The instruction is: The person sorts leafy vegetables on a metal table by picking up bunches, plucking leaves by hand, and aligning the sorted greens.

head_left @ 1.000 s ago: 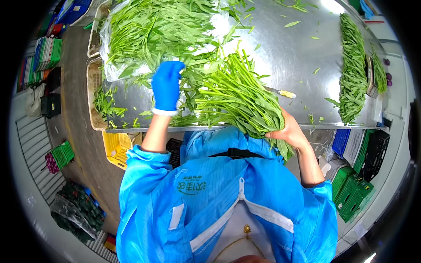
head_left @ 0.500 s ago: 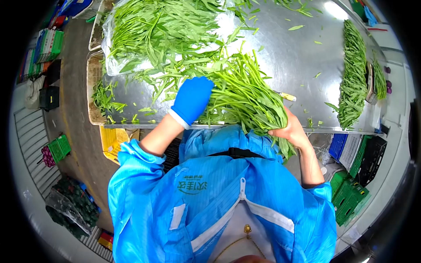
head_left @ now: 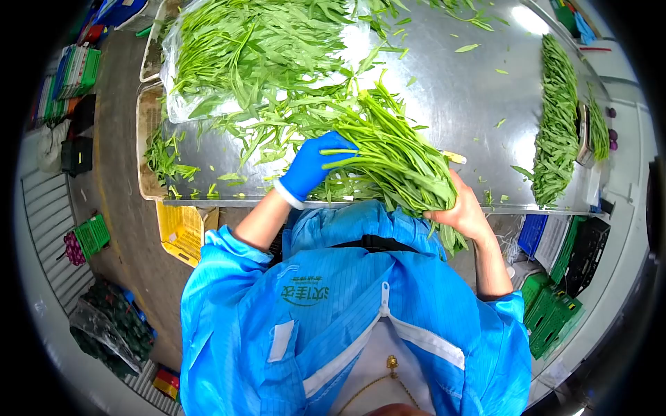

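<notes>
Clasping the leafy end of a water spinach bunch (head_left: 399, 152), the bare right hand (head_left: 463, 209) has its grip closed around the leaves, thumb across the near side and fingers mostly hidden behind. The bunch slants over the front edge of the metal desk (head_left: 485, 104), its stems fanning forward and to the left while some leaf tips hang below the edge, in front of the blue jacket (head_left: 333, 319). At the left side of the bunch, the left hand, in a blue glove (head_left: 313, 166) with a white cuff, meets the stems with bent fingers; a few stems cross in front of the glove, and whether its grip is clenched on any of them I cannot tell. Under and behind the gloved hand lie loose leaves and scraps, running up to a large water spinach pile (head_left: 257, 55) on clear plastic (head_left: 179, 104). Just right of the bunch, a knife's yellowish handle (head_left: 455, 157) rests on the metal. Well apart, along the right side of the desk, stretches a long row of leafy greens (head_left: 556, 118). A beige crate (head_left: 148, 142) holding trimmings stands against the left end, with a yellow crate (head_left: 182, 239) lower down.
</notes>
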A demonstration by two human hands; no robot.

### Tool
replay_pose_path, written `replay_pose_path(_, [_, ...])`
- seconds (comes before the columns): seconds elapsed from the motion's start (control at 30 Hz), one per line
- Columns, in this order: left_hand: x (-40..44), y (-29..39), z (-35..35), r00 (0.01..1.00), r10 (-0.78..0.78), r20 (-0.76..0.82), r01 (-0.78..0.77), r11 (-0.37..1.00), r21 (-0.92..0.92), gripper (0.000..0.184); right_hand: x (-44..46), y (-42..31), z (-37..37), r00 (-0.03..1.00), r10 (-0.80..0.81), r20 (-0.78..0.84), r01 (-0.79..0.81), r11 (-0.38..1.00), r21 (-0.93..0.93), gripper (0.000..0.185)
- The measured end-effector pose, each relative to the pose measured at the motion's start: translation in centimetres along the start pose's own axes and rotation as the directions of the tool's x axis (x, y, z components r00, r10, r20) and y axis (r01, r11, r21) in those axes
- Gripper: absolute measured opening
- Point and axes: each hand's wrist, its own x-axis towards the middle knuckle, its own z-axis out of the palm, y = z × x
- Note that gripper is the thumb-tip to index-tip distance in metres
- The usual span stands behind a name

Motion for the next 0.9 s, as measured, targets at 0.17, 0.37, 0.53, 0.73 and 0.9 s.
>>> replay_pose_path(0.17, [-1.2, 1.3, 0.3, 0.983, -0.168, -0.076, 0.173, 0.983, 0.069, 0.017, 0.3, 1.5, 0.2, 0.999, -0.030, 0.030, 0.021, 0.962, 0.274, 0.078])
replay_pose_path(0.37, [-1.6, 1.2, -0.6, 0.953, 0.187, -0.240, -0.036, 0.853, 0.520, 0.012, -0.1, 0.9, 0.0, 0.999, 0.024, 0.045, -0.036, 0.955, 0.294, 0.077])
replay_pose_path(0.53, [-1.1, 1.2, -5.9, 0.837, -0.225, -0.500, 0.195, 0.974, -0.112, 0.022, -1.2, 1.8, -1.3, 1.000, 0.008, -0.004, -0.007, 0.980, 0.197, 0.077])
replay_pose_path(0.73, [0.3, -1.2, -1.6, 0.949, -0.208, 0.237, 0.301, 0.823, -0.481, 0.071, -1.0, -0.3, -0.8, 0.984, -0.129, 0.122, 0.156, 0.958, -0.241, 0.077])
replay_pose_path(0.9, [0.8, 0.1, 0.5, 0.944, -0.185, 0.272, 0.282, 0.880, -0.382, 0.041, -1.7, -2.0, -0.2, 0.990, -0.094, 0.102, 0.121, 0.947, -0.297, 0.075])
